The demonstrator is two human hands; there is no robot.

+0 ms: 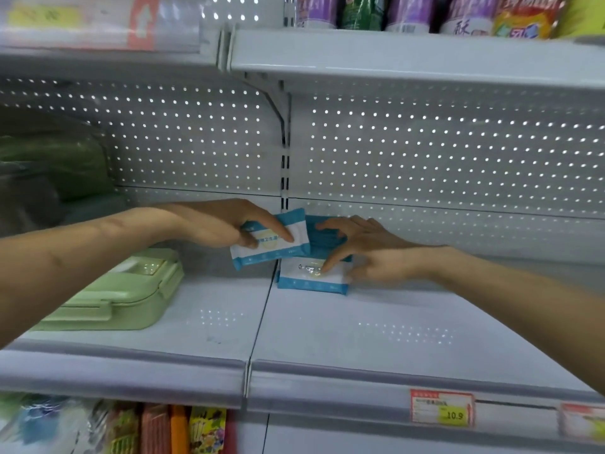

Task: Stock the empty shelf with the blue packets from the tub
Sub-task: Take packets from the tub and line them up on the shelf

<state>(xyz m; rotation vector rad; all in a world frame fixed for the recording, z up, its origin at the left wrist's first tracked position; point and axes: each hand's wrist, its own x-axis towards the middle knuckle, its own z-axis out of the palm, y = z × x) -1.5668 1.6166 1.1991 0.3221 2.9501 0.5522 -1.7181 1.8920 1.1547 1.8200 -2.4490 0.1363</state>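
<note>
In the head view, two bare arms reach to the back of the white shelf (pixel 360 332). The left hand (pixel 226 224) holds a blue packet (pixel 270 239), with its thumb and fingers closed on the packet's left end. This packet is up in the air, tilted, just over the back of the shelf.

The right hand (pixel 360 247) has its fingers spread out and nearly straight. One finger presses on a flat packet (pixel 311 276) that lies on the shelf. Its thumb touches a dark blue packet (pixel 324 234) just behind. I cannot tell if that one stands up or leans.

I think the step now is putting packets down and lining them up. Only a few are on the shelf, so the job looks like it has just begun. Next, the left hand needs to set its packet down beside the other two, flat and straight, without knocking them.

The tub is not in the picture, so I cannot say how many packets are left in it. A green lunch box (pixel 124 290) sits on the left part of the shelf. Its lid is shut, so what is inside is hidden. A price tag (pixel 442 409) hangs on the front edge.
</note>
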